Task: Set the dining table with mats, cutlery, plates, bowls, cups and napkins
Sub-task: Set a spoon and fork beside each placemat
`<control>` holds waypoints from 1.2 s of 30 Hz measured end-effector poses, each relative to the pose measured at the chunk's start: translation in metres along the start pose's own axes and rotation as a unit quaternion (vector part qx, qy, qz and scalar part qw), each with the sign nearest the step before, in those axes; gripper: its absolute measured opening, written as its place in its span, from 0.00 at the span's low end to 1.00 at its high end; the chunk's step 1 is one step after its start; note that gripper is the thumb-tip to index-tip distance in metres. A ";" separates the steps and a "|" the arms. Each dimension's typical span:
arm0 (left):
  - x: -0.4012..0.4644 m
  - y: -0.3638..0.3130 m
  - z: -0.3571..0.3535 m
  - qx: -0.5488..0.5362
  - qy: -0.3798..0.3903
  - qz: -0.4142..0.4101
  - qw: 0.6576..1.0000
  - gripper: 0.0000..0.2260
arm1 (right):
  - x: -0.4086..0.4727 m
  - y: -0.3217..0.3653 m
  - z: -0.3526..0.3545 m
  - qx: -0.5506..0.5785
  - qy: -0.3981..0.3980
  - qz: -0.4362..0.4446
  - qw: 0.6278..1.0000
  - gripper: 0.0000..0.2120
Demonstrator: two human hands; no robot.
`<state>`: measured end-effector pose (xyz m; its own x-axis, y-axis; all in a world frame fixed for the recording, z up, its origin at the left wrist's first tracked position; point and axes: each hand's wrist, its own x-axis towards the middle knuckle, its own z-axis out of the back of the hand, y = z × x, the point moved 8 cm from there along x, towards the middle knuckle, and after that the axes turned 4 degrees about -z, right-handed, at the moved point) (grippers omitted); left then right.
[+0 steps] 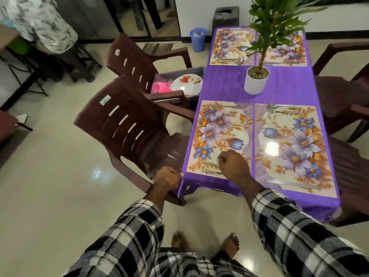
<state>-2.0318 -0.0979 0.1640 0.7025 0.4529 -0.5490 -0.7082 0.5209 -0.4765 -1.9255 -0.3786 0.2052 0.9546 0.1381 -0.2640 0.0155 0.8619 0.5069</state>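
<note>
On the chair seat at left, a grey tub (197,69) holds pink cups (159,89) and a flowered plate (186,84). Left hand (167,177) clenched, holding nothing visible. Right hand (232,162) fingers curled over cutlery (210,171) on the near mat (217,136); grasp unclear. Worktop (283,84) has a potted plant (256,79).

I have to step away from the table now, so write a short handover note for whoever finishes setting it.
Left hand: curled at the table's near left corner, holding nothing visible.
Right hand: fingers curled over cutlery on the near left mat; grip unclear.
Done: four mats down, each with cutlery.
Waiting: plates and pink cups sit in the grey tub on the far left chair.
Left: plates, bowls, cups, napkins.
</note>
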 end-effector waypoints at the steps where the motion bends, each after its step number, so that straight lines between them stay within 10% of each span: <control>1: -0.005 0.012 0.005 -0.016 0.003 0.004 1.000 0.13 | -0.006 0.010 -0.011 -0.043 0.022 0.006 0.999 0.11; 23: 0.045 0.334 0.270 -0.185 -0.016 0.020 0.982 0.12 | -0.094 0.347 -0.261 -0.176 0.132 0.094 0.971 0.15; 36: 0.186 0.435 0.397 -0.196 -0.018 0.085 0.977 0.10 | 0.000 0.576 -0.430 -0.218 0.255 0.183 0.924 0.14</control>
<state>-2.1812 0.5002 0.1269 0.5687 0.5380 -0.6222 -0.7827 0.1215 -0.6104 -2.0446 0.3275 0.1445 0.6052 0.5763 -0.5492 -0.5084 0.8107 0.2904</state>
